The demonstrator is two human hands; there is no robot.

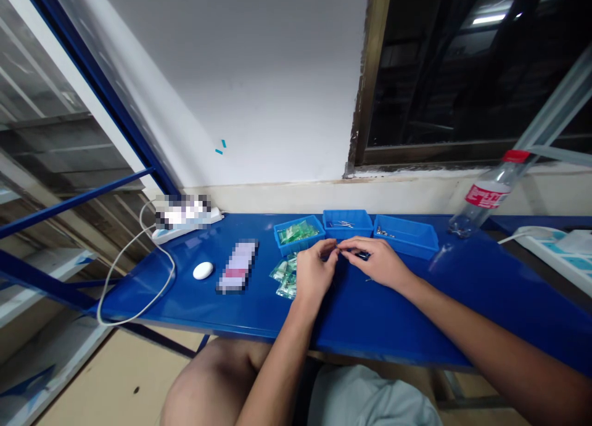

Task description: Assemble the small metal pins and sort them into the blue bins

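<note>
Bare knee (210,380) and grey shorts (370,398) are recorded at bottom centre, below a blue table (407,333). A plastic bottle (485,195) is stood at right, tilted. Three blue trays are lined along the far table edge: green packets (296,232) are held in the left tray (289,247), metal pins (343,224) in the middle tray (346,233), small metal parts (385,232) in the right tray (407,248). At centre, the left hand (314,270) and right hand (374,262) are brought together, fingers pressed closed. A small dark piece (363,255) is pinched between them, partly hidden. Loose green packets (285,276) are lying just beside the left hand.
</note>
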